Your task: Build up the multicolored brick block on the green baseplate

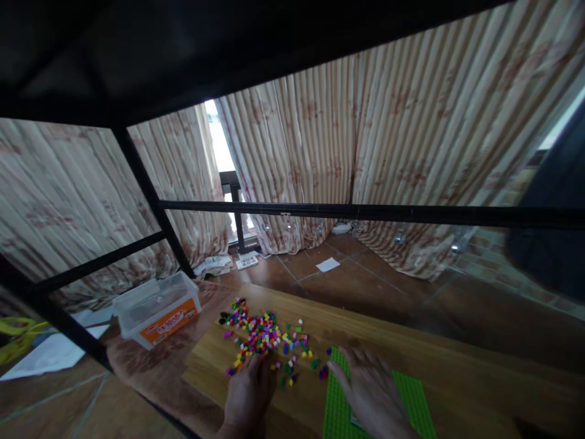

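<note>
A loose pile of small coloured toy bricks (pixel 262 332) lies on the wooden board (pixel 365 326). My left hand (pixel 250 390) is at the near edge of the pile, its fingers curled down among the bricks. Whatever it pinches is hidden behind the knuckles. On the right, my right hand (pixel 372 390) rests over the green studded baseplate (pixel 336 396) with its fingers stretched out. Something thin and pale shows under its palm, too covered to name. Between the hands are several scattered bricks (pixel 287 369), in green, yellow and purple.
A clear plastic box (pixel 158 308) with an orange label stands left of the board on a brown rug (pixel 141 369). Black metal frame bars (pixel 155 207) cross overhead and in front. Papers (pixel 328 264) lie on the tiled floor before long curtains (pixel 301 152).
</note>
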Available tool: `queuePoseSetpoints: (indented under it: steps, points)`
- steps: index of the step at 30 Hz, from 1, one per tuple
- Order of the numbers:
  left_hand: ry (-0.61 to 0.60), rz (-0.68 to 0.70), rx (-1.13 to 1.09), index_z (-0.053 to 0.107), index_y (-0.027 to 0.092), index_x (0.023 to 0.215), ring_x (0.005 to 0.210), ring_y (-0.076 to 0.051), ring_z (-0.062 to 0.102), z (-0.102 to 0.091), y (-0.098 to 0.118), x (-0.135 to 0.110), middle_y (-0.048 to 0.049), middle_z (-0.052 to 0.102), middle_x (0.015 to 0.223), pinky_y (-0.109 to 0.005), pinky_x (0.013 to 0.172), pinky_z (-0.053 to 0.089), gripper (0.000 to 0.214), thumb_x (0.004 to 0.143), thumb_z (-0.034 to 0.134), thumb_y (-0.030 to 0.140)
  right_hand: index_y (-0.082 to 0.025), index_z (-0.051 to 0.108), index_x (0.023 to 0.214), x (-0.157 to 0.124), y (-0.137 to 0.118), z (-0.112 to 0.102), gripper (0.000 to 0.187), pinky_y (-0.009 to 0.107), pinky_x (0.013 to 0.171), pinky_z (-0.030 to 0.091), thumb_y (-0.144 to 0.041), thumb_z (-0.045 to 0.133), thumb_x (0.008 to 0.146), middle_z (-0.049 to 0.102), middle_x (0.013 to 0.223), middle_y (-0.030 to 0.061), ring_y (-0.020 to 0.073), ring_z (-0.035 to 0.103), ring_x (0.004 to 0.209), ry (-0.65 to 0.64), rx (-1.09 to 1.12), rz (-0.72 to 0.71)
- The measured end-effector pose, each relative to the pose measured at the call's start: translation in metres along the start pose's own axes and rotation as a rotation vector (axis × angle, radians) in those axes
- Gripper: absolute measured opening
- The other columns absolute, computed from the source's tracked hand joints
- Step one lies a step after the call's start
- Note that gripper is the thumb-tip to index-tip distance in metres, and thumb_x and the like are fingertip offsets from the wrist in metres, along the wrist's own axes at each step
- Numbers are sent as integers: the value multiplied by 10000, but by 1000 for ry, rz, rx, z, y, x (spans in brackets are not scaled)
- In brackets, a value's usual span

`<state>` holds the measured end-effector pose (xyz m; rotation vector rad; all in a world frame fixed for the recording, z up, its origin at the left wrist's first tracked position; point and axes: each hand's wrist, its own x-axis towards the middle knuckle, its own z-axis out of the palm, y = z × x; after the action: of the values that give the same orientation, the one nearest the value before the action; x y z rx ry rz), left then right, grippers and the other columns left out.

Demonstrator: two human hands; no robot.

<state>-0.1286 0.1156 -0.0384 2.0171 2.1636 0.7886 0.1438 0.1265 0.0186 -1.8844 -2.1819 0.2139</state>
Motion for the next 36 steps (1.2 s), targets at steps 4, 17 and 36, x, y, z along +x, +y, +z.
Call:
queuePoseSetpoints:
  steps: [4, 17, 36]
  points:
    - [-13, -26, 5, 587, 223, 824, 743, -157, 676, -1, 4, 0, -30, 703, 825, -242, 649, 423, 216, 954, 416, 243, -241, 660, 1224, 1, 5, 3, 596, 470, 1035, 360, -606, 267, 961, 687, 1219, 125, 302, 590, 1179, 55, 8, -39]
    - [-40, -39, 52, 562, 215, 819, 788, -177, 679, -9, 13, 0, -49, 696, 840, -258, 665, 405, 211, 941, 395, 175, -245, 675, 1187, -14, 7, -3, 560, 553, 1032, 359, -589, 303, 948, 683, 1242, 132, 330, 604, 1187, -61, 50, -39]
    - [-81, -23, 64, 601, 205, 883, 819, -167, 675, -8, 9, 2, -45, 705, 881, -241, 685, 416, 190, 955, 430, 247, -143, 607, 1277, -11, -16, -12, 605, 532, 1069, 304, -574, 305, 980, 673, 1221, 164, 318, 580, 1172, 14, 50, -58]
